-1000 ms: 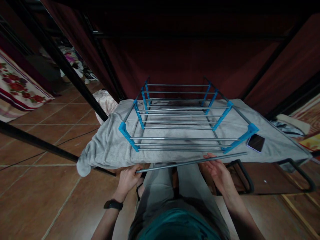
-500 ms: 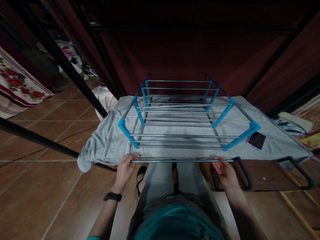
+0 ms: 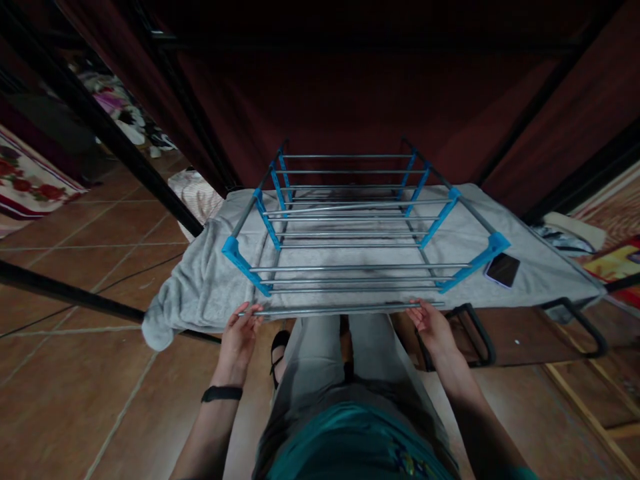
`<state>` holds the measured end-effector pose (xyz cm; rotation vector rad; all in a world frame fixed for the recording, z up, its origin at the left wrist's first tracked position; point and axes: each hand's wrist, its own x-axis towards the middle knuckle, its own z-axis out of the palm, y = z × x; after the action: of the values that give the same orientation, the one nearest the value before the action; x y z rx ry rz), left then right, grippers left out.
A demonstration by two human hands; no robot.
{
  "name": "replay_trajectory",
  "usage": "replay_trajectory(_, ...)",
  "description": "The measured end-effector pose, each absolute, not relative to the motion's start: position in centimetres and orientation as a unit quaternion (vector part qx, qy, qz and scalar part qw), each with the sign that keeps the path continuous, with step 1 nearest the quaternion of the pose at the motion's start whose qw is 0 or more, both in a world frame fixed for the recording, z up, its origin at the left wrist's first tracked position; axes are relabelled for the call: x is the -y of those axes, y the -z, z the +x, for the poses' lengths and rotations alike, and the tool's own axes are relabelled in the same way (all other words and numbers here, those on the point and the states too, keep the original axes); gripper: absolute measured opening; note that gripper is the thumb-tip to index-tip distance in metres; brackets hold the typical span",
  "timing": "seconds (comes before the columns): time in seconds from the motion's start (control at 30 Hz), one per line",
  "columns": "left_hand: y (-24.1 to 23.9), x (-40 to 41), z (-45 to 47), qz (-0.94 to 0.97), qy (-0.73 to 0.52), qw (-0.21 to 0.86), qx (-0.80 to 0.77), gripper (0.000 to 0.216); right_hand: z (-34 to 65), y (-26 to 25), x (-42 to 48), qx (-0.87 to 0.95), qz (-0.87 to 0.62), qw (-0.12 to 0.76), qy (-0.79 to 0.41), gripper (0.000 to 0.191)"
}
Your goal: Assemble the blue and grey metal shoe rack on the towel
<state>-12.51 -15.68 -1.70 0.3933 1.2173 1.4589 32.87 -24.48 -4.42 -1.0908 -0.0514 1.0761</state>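
I hold a loose grey metal rod [image 3: 340, 309] level across the near edge of a grey towel [image 3: 200, 287]. My left hand [image 3: 239, 336] pinches its left end and my right hand [image 3: 431, 323] grips its right end. Just beyond the rod lies a rack [image 3: 350, 227] of blue plastic brackets and several grey metal rods, resting on the towel. A black band sits on my left wrist.
A dark phone [image 3: 502, 270] lies on the towel at the right. Dark red fabric walls with black poles [image 3: 125, 153] rise behind and at the left. Brown floor tiles [image 3: 75, 400] spread at the left; black bent tubes [image 3: 575, 320] lie at the right.
The rod went from tilted to level and moved a little away from me toward the rack's near edge. My right hand shifted from under the rod to gripping its right end.
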Motion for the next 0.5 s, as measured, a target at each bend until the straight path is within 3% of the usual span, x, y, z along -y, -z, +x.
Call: replay_trajectory(0.5,2.2,14.9,-12.9,0.142,-0.628,0.556,-0.526,0.016,33.8,4.2,23.4,0.028,-0.536,0.748,-0.391,0.031)
